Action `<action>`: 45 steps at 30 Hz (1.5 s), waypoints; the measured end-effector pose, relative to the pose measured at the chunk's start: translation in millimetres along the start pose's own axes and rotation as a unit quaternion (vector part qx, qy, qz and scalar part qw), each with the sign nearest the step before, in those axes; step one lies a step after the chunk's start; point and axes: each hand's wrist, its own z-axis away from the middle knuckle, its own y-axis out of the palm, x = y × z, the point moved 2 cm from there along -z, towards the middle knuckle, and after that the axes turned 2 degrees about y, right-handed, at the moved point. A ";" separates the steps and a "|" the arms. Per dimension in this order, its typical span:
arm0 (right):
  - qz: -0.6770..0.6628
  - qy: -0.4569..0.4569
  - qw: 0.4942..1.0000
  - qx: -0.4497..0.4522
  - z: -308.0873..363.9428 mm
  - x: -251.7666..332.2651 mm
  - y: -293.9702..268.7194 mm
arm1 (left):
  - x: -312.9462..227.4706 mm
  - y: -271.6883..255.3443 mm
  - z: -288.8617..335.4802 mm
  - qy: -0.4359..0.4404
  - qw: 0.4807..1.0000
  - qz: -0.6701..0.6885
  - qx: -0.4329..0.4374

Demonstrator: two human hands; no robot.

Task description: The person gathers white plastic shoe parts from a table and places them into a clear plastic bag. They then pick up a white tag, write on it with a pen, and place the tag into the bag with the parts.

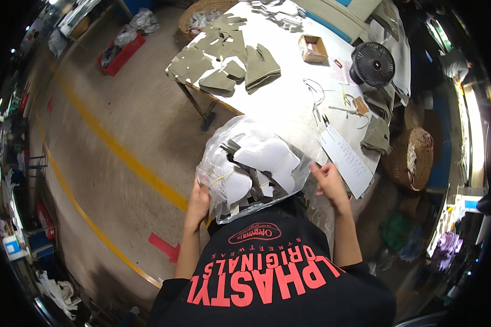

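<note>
A clear plastic bag [217, 137] is spread wide in front of my body, between my hands and by the near edge of the white table [283, 101]. Bundles of white cut pieces [270, 158] lie in it, tied with thin bands, with dark grey strips [261, 182] among them. My left hand [198, 197] is closed on the bag's left edge, thumb at the rim. On the opposite side my right hand [330, 185] pinches the bag's right edge with curled fingers.
Olive fabric pieces [218, 52] cover the table's far left. A small cardboard box [312, 49], a black fan [373, 64] and a written sheet [346, 158] sit toward the right. A wicker basket [412, 158] stands beyond the table; a red crate [120, 57] is on the floor.
</note>
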 end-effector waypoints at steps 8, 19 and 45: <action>-0.224 -0.055 0.938 0.260 50.7 -22.4 44.8 | 6.8 -2.4 -3.5 0.029 1.000 0.003 -0.008; -0.498 0.043 0.809 0.310 97.0 -50.7 38.0 | 15.6 -61.4 -30.4 -0.010 1.000 0.011 -0.017; -0.653 0.013 0.695 0.300 74.2 -49.1 50.6 | -58.5 -9.9 -130.2 -0.136 0.968 -0.124 0.170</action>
